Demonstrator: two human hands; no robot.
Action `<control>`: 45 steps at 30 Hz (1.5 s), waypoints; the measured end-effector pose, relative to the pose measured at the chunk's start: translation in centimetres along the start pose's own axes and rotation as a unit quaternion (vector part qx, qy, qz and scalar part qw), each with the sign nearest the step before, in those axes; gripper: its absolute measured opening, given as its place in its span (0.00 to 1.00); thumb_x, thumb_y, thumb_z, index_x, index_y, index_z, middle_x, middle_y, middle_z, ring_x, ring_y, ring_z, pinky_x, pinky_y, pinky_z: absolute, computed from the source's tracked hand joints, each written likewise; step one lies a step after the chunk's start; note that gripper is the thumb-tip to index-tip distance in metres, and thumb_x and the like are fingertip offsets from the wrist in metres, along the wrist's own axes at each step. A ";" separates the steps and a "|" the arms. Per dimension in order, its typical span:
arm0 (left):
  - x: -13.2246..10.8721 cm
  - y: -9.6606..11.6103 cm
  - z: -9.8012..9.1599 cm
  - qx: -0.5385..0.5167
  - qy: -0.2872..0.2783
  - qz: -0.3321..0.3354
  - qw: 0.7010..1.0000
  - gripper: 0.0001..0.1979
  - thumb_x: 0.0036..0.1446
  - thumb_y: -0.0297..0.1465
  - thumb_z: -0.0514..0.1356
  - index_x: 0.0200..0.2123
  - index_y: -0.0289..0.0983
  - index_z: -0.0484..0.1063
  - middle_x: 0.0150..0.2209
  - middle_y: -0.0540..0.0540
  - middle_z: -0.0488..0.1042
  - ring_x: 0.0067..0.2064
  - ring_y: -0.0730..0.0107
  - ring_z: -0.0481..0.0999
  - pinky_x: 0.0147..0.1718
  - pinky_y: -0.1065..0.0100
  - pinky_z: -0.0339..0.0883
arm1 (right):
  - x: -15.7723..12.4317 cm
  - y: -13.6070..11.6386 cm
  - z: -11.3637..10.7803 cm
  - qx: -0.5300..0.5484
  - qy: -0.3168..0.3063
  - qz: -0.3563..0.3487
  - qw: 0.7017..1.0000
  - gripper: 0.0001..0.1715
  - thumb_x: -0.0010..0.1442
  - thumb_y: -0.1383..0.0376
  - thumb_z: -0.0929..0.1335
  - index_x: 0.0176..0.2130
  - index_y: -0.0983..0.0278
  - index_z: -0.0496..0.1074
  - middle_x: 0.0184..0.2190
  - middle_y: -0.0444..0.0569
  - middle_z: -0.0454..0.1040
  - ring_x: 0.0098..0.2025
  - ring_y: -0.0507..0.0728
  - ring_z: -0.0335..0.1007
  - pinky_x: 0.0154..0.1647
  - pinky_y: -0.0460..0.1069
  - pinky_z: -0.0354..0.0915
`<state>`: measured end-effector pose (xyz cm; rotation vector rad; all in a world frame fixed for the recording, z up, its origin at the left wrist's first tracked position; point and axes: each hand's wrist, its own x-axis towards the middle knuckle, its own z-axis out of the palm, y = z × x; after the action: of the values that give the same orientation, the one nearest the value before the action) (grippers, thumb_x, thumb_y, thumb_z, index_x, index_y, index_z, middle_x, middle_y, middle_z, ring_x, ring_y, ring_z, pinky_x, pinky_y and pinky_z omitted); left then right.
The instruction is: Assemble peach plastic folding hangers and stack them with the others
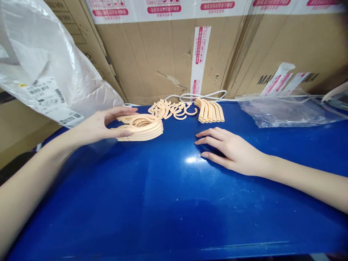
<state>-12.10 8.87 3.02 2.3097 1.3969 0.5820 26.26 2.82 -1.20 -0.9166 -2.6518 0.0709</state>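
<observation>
My left hand (104, 124) is around the left end of a stack of curved cream plastic hanger pieces (148, 131) on the table. Its thumb lies along the near side and the fingers reach over the far side. Nothing is in my right hand (227, 148), which rests palm down on the blue tabletop with its fingers apart. Beyond it stands a row of cream hanger arms (210, 110), side by side. Between the row and the stack lies a loose heap of cream hanger hooks (174, 109).
Large cardboard boxes (152, 54) form a wall behind the blue table (174, 203). A white cable (203, 95) runs along the back edge. Clear plastic film (285, 108) lies at the back right, and a labelled plastic bag (67, 69) bulges at the left.
</observation>
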 end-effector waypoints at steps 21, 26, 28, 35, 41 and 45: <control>0.3 1.1 1.2 -0.047 0.008 -0.049 0.998 0.38 0.44 0.48 0.67 0.59 0.43 0.66 0.62 0.49 0.67 0.64 0.55 0.64 0.64 0.56 0.55 | 0.0 0.1 0.1 -0.005 0.006 -0.004 1.000 0.20 0.69 0.56 0.60 0.52 0.64 0.70 0.54 0.54 0.69 0.54 0.60 0.66 0.56 0.57 0.63; 0.1 0.9 0.6 -0.033 0.003 -0.044 0.998 0.41 0.44 0.49 0.67 0.61 0.45 0.63 0.63 0.50 0.66 0.65 0.57 0.63 0.65 0.57 0.52 | 0.0 0.1 0.1 -0.004 0.006 -0.002 1.000 0.20 0.69 0.56 0.60 0.52 0.64 0.70 0.54 0.54 0.69 0.54 0.59 0.66 0.56 0.57 0.63; -0.2 0.6 0.2 -0.019 -0.003 -0.042 0.999 0.42 0.45 0.50 0.67 0.62 0.49 0.60 0.64 0.52 0.63 0.66 0.59 0.60 0.66 0.59 0.50 | 0.0 0.1 0.1 -0.003 0.004 -0.001 1.000 0.20 0.69 0.56 0.60 0.52 0.64 0.70 0.55 0.54 0.69 0.55 0.59 0.65 0.56 0.57 0.63; -0.8 -1.2 -0.7 -0.007 -0.013 -0.088 0.996 0.48 0.39 0.52 0.68 0.64 0.52 0.57 0.63 0.51 0.65 0.65 0.56 0.62 0.65 0.55 0.52 | 0.0 0.1 0.0 -0.007 0.000 0.001 1.000 0.20 0.69 0.56 0.60 0.53 0.64 0.70 0.55 0.54 0.69 0.55 0.59 0.65 0.57 0.56 0.62; -0.7 -1.7 -0.9 -0.028 -0.018 -0.085 0.996 0.46 0.41 0.50 0.69 0.64 0.53 0.57 0.62 0.51 0.67 0.64 0.59 0.64 0.65 0.55 0.53 | -0.1 0.1 0.1 -0.005 -0.001 0.001 1.000 0.20 0.69 0.56 0.60 0.53 0.64 0.70 0.55 0.54 0.68 0.55 0.59 0.65 0.57 0.56 0.62; -0.8 -1.5 -0.9 -0.030 -0.010 -0.098 0.995 0.48 0.39 0.53 0.69 0.64 0.50 0.59 0.62 0.49 0.66 0.65 0.56 0.63 0.64 0.53 0.53 | 0.0 0.2 0.1 -0.005 0.001 0.000 1.000 0.20 0.69 0.56 0.60 0.53 0.63 0.70 0.55 0.54 0.69 0.55 0.59 0.65 0.57 0.57 0.62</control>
<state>-13.98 8.92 2.92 2.0963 1.5520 0.5317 26.36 2.92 -1.31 -0.9196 -2.6532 0.0584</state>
